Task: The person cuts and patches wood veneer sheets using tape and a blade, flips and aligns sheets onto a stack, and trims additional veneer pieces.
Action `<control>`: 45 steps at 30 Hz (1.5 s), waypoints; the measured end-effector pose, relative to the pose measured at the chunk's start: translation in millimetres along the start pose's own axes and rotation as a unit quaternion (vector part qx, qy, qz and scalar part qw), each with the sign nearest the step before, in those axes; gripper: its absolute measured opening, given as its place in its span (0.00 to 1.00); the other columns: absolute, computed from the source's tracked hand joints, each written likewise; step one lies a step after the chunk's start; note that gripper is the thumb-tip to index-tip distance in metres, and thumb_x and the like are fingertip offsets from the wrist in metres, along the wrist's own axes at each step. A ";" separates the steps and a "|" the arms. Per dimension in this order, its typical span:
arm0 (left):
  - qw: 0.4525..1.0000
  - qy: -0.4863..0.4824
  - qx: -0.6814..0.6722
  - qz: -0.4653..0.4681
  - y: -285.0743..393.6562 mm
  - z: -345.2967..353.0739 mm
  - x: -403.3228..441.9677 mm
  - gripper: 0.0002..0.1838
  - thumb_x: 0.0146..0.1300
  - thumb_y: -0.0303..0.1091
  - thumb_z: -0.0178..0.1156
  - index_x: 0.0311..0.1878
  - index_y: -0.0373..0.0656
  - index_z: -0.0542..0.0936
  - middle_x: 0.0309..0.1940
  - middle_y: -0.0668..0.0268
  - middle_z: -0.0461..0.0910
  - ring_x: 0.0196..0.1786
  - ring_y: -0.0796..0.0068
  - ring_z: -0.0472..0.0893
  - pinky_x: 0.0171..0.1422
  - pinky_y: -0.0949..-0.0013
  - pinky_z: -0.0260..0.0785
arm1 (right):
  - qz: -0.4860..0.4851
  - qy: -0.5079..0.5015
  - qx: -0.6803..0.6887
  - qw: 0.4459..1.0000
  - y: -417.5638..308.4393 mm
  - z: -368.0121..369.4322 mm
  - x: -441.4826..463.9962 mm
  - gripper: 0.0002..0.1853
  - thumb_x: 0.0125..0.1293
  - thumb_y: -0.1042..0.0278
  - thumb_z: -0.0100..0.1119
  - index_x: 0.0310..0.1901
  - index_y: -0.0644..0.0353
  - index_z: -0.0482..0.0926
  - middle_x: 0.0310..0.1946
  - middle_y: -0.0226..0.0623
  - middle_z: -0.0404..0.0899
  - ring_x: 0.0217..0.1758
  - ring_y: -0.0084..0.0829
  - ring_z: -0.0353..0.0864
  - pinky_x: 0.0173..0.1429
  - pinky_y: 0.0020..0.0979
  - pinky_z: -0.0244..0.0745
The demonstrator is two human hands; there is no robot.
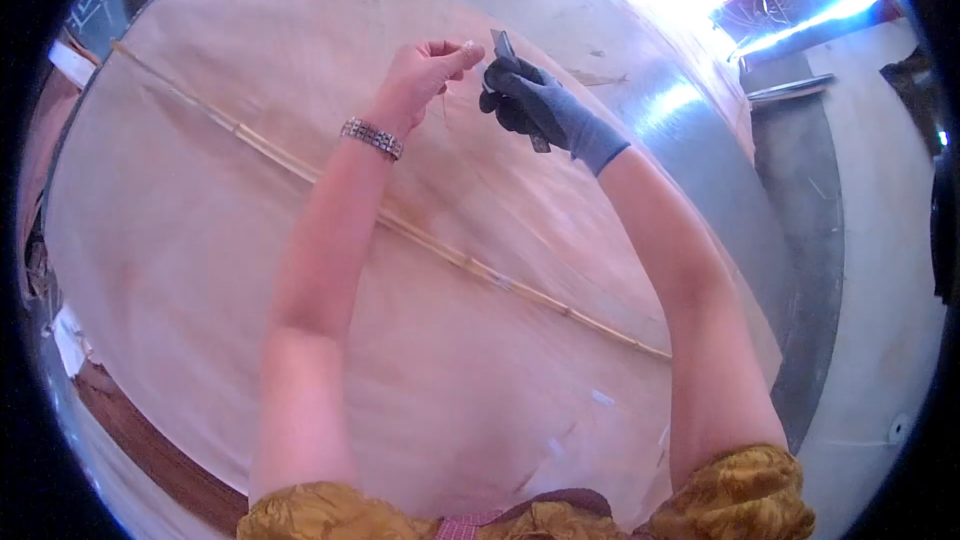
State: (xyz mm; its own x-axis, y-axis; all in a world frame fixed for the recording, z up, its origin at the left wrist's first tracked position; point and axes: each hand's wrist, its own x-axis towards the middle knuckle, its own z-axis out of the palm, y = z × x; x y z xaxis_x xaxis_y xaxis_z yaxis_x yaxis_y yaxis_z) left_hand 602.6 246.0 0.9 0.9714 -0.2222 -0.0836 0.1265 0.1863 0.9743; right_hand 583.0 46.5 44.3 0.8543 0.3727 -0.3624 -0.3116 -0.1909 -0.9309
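Looks like some kind of workshop to me: big sheet of material (pixel 450 380) over a metal-topped desk (pixel 690 90), bamboo-like pole (pixel 450 255) lying across it.

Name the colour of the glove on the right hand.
Dark grey at the fingers, lighter blue-grey towards the cuff; the head view shows it.
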 end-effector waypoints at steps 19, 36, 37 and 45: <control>0.789 0.192 0.551 0.193 -18.3 -21.9 42.5 0.24 0.68 0.37 0.52 0.66 0.42 0.69 0.59 0.56 0.76 0.59 0.53 0.76 0.62 0.52 0.67 | -0.033 0.162 -0.102 0.981 -17.4 -4.2 92.6 0.15 0.66 0.54 0.62 0.43 0.57 0.83 0.33 0.33 0.83 0.24 0.20 0.73 0.25 0.25 0.69; 0.629 0.047 0.760 0.159 -10.0 0.9 48.0 0.18 0.65 0.37 0.51 0.58 0.51 0.77 0.62 0.70 0.76 0.63 0.66 0.73 0.63 0.56 0.63 | -0.074 0.201 -0.632 0.745 -22.9 8.9 122.2 0.19 0.64 0.55 0.56 0.45 0.63 0.83 0.43 0.51 0.84 0.49 0.47 0.84 0.48 0.47 0.80; 0.629 0.052 0.754 0.180 -17.5 -2.0 50.2 0.18 0.66 0.38 0.52 0.58 0.51 0.77 0.63 0.69 0.75 0.64 0.65 0.73 0.64 0.56 0.63 | -0.063 0.214 -0.650 0.726 -21.2 9.4 118.7 0.18 0.64 0.56 0.56 0.45 0.62 0.83 0.44 0.52 0.83 0.51 0.47 0.83 0.50 0.47 0.79; 0.781 0.065 0.577 0.229 -34.0 -20.7 62.2 0.23 0.68 0.42 0.49 0.63 0.43 0.75 0.62 0.63 0.75 0.66 0.61 0.71 0.70 0.55 0.58 | -0.021 0.176 -0.178 0.968 -4.1 -15.2 14.9 0.14 0.67 0.56 0.61 0.43 0.57 0.83 0.29 0.36 0.85 0.17 0.21 0.74 0.21 0.25 0.69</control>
State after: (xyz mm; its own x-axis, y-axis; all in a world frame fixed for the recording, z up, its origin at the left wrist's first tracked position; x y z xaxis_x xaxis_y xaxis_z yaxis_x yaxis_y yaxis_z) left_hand 662.8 245.7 -41.7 0.8839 -0.2712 0.3811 -0.4319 -0.7862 0.4421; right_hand 603.2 39.0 43.4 0.9713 0.0671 -0.2284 -0.1639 -0.5073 -0.8460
